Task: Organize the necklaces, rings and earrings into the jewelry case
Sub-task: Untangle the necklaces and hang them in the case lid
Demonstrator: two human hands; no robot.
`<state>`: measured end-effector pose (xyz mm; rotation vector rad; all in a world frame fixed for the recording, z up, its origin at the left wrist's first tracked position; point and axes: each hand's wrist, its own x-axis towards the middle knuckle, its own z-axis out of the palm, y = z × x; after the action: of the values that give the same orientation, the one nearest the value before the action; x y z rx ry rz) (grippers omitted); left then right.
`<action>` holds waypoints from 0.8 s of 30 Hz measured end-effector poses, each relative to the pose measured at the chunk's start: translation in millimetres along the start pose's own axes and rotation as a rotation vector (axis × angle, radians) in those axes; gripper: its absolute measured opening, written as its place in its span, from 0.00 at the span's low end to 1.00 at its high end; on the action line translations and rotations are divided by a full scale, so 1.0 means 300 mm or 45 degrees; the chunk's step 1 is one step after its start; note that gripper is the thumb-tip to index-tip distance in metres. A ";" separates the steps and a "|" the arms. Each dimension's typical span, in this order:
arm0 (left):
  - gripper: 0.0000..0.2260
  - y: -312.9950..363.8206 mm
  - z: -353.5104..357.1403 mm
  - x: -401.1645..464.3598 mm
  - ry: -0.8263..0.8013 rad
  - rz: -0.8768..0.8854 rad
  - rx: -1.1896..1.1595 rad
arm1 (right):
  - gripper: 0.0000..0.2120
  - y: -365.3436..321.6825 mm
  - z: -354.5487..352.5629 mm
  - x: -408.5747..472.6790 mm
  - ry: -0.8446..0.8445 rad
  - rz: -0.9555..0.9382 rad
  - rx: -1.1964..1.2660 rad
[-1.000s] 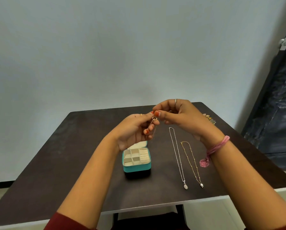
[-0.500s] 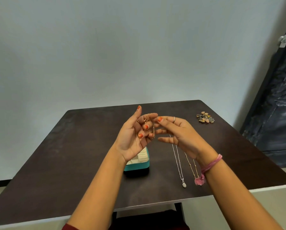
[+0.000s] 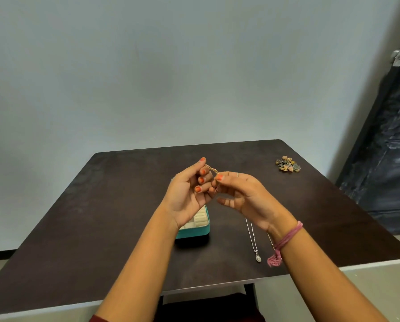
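My left hand (image 3: 189, 194) and my right hand (image 3: 243, 196) meet above the table, both pinching a thin gold necklace (image 3: 211, 169) stretched between their fingertips. Below my left wrist sits the open teal jewelry case (image 3: 195, 230) with cream compartments, partly hidden by that hand. A silver necklace with an oval pendant (image 3: 254, 246) lies on the table right of the case. Beside it a gold chain (image 3: 270, 240) shows only a short piece, the remainder hidden under my right wrist. A pile of small earrings and rings (image 3: 287, 164) rests at the far right of the table.
The dark brown table (image 3: 101, 217) has a white front edge. A pale wall stands behind it. A dark door with a metal handle (image 3: 398, 57) is at the right. My right wrist wears a pink thread band (image 3: 287, 238).
Both hands have stayed together above the case, working the gold necklace; my left fingers have curled in from an open palm. The view has tilted up a little.
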<state>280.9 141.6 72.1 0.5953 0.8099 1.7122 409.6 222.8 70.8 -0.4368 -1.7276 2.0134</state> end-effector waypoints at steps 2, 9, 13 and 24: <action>0.13 -0.011 -0.011 0.008 0.003 0.005 -0.122 | 0.05 0.011 0.004 0.000 0.008 0.020 0.057; 0.13 -0.062 -0.040 0.008 0.066 0.107 -0.338 | 0.04 0.048 0.001 0.013 0.128 -0.014 -0.131; 0.07 -0.104 -0.036 -0.004 0.160 0.206 -0.345 | 0.04 -0.016 -0.020 0.041 0.166 -0.178 -0.461; 0.09 -0.124 -0.053 -0.021 0.360 0.195 -0.189 | 0.04 -0.169 0.005 0.136 0.148 -0.453 -1.426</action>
<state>294.1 138.4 33.4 0.3240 0.8412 2.0077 380.7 248.7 123.0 -0.5012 -2.4914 0.6207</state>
